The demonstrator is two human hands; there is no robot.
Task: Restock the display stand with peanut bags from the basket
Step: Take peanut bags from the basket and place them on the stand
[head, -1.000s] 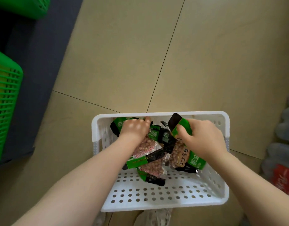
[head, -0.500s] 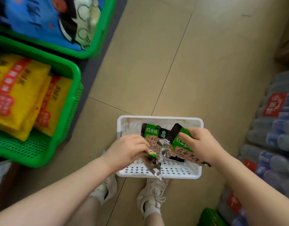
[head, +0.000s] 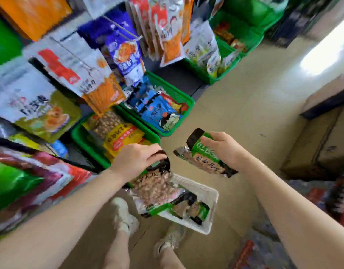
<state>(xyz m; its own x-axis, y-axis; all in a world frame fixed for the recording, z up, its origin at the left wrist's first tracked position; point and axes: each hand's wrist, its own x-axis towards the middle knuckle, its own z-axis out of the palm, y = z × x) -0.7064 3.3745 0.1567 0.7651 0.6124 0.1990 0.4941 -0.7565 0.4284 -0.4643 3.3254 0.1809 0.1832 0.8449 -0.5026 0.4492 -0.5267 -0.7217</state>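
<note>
Head view | your left hand (head: 137, 159) pinches one peanut bag (head: 154, 184) hanging lengthwise | right hand (head: 223, 148) grips another bag (head: 204, 162) | display stand (head: 74, 78) lies upper left, nearer your left.

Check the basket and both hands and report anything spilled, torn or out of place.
Nothing is spilled or visibly torn. The left hand and the right hand each grip a peanut bag lifted above the white basket on the floor. More bags lie jumbled inside it; blur hides fine damage.
</note>
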